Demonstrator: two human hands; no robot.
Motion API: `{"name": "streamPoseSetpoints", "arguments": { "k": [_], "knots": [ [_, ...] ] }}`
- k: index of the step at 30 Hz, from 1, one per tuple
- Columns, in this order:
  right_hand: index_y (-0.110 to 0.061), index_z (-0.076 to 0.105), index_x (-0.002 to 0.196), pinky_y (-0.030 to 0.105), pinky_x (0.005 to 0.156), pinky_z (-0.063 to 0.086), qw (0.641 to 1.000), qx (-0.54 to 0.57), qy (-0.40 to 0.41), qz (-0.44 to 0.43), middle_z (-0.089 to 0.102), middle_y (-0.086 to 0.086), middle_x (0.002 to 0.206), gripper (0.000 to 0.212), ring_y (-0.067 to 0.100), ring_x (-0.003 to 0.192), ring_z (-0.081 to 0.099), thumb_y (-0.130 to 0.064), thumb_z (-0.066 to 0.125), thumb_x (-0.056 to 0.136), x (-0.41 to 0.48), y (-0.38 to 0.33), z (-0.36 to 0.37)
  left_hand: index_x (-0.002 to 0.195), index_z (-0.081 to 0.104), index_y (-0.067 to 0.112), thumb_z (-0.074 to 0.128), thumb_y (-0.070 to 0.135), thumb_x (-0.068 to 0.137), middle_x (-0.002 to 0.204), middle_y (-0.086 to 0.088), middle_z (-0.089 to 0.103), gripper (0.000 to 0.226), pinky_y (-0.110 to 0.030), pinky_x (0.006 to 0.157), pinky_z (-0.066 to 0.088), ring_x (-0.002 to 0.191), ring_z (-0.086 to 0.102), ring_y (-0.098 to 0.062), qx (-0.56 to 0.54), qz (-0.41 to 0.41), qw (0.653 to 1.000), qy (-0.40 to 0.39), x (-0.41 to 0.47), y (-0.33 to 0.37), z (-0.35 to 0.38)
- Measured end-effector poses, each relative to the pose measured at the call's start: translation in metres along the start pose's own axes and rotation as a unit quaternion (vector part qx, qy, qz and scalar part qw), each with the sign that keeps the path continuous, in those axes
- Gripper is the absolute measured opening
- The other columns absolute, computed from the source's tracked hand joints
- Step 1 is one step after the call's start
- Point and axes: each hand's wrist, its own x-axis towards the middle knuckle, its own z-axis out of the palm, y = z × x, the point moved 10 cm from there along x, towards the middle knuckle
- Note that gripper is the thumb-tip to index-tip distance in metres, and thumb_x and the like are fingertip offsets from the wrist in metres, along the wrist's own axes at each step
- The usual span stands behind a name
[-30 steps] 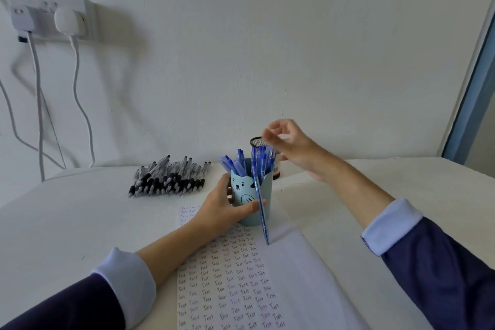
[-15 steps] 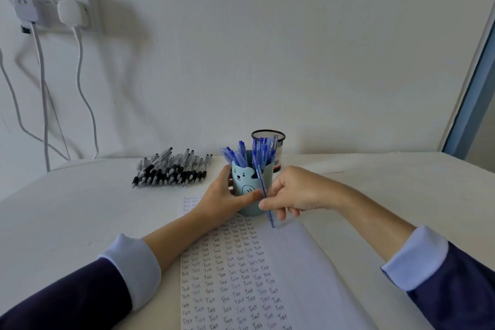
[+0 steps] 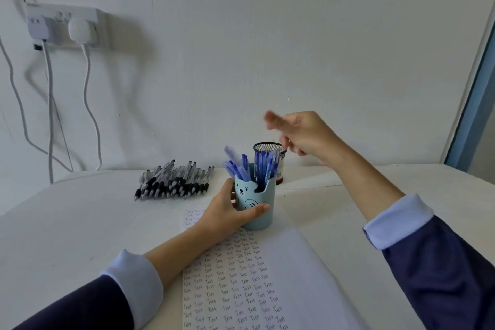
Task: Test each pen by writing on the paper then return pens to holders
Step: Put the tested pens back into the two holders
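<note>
Nearest you, the paper (image 3: 289, 284) carries rows of "Test". At its far end your left hand (image 3: 227, 213) wraps the blue bear holder (image 3: 261, 207), blue pens (image 3: 261, 166) standing inside. Beyond, your right hand (image 3: 308, 136) hangs blurred above the mesh holder (image 3: 266, 148); its grip cannot be told. Black pens (image 3: 174, 181) lie heaped far left.

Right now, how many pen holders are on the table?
2. A blue bear-face holder at the paper's far edge, held by the left hand; a black mesh holder right behind it, partly hidden by pens.
</note>
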Motion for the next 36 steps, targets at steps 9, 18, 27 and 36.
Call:
{"name": "streamPoseSetpoints", "arguments": {
  "k": [9, 18, 27, 36],
  "knots": [
    [-0.017, 0.065, 0.110, 0.031, 0.089, 0.045, 0.988, -0.144, 0.014, 0.050, 0.060, 0.016, 0.126, 0.022, 0.024, 0.104, 0.055, -0.023, 0.063, 0.088, 0.049, 0.121, 0.030, 0.128, 0.046, 0.029, 0.083, 0.048, 0.062, 0.118, 0.011, 0.061, 0.078, -0.019, 0.081, 0.055, 0.107, 0.061, -0.007, -0.009, 0.002, 1.000, -0.005, 0.000, 0.001, 0.002],
    [-0.024, 0.066, 0.088, 0.041, 0.078, 0.053, 0.986, 0.052, 0.148, 0.056, 0.066, -0.007, 0.096, 0.015, 0.022, 0.083, 0.063, -0.022, 0.078, 0.081, 0.025, 0.151, -0.047, 0.120, 0.051, 0.028, 0.086, 0.050, 0.053, 0.114, 0.008, 0.063, 0.079, -0.031, 0.086, 0.057, 0.107, 0.060, -0.010, 0.027, -0.022, 0.999, -0.041, 0.018, 0.008, 0.003],
    [-0.022, 0.068, 0.093, 0.046, 0.093, 0.055, 0.966, 0.101, 0.223, 0.086, 0.065, -0.011, 0.092, 0.017, 0.021, 0.088, 0.066, -0.017, 0.078, 0.080, -0.034, 0.182, -0.117, 0.127, 0.047, 0.028, 0.082, 0.049, 0.070, 0.119, 0.009, 0.062, 0.070, -0.030, 0.090, 0.054, 0.109, 0.059, -0.010, 0.033, -0.015, 0.999, -0.030, 0.080, -0.013, 0.048],
    [-0.026, 0.071, 0.092, 0.044, 0.094, 0.054, 0.952, 0.121, 0.268, 0.089, 0.069, -0.003, 0.108, 0.020, 0.017, 0.099, 0.069, -0.023, 0.080, 0.075, -0.044, 0.191, -0.147, 0.128, 0.052, 0.023, 0.080, 0.056, 0.067, 0.118, 0.009, 0.065, 0.075, -0.029, 0.088, 0.056, 0.108, 0.061, -0.009, 0.041, 0.002, 0.996, -0.073, 0.115, -0.008, 0.094]
  ]
}}
